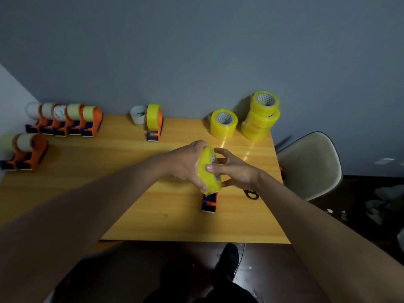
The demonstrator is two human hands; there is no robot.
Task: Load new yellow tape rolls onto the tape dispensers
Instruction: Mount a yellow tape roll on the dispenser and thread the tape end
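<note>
Right now, near the middle of the frame, both hands are on one yellow tape roll (208, 169). The left hand (185, 164) is curled round its far side, with the thumb on the lower edge. The right hand (235, 169) has its thumb pressed on the near face and its other fingers spread loosely beside the hole. The roll is held on its edge, right above an orange and blue tape dispenser (210, 202) that sits on the wooden table (109, 193). I cannot tell if the roll is sitting on the dispenser yet or just hovering over it.

I think the job is only started. One dispenser (154, 123) at the upper middle of the frame already holds a bright yellow roll, with a bare white core (138, 114) beside it. A row of dispensers (65, 120) at the upper left and two more (24, 152) at the far left carry pale, thin rolls, so they seem to need new ones.

New rolls wait at the upper right: a single roll (224, 123) and a stack (261, 115) near it. Black scissors (251, 194) peek out under the right wrist.
</note>
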